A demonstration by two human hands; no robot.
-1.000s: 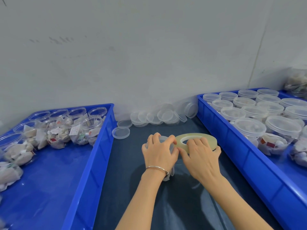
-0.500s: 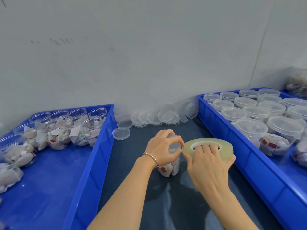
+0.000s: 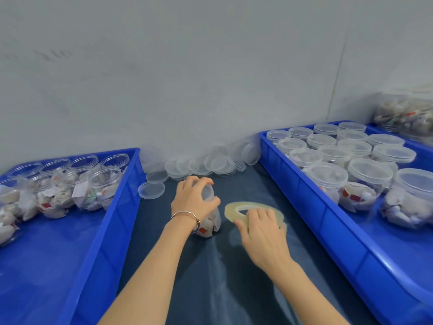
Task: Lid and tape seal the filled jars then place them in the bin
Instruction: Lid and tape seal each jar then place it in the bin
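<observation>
While left fingers [image 3: 199, 184] clamp the jar [image 3: 209, 221] top, right fingers [image 3: 262, 216] clamp the tape roll [image 3: 236, 213] beside it.

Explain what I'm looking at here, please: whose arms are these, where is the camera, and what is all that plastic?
No machine here: a person works bare-handed, filmed by a camera on their head looking down. The left hand grips a clear plastic jar with a lid standing on the dark blue table surface. The right hand holds a flat yellowish roll of tape low over the table. The blue plastic bin on the left holds filled jars without lids; the blue plastic bin on the right holds lidded ones. Loose clear round lids lie by the wall.
</observation>
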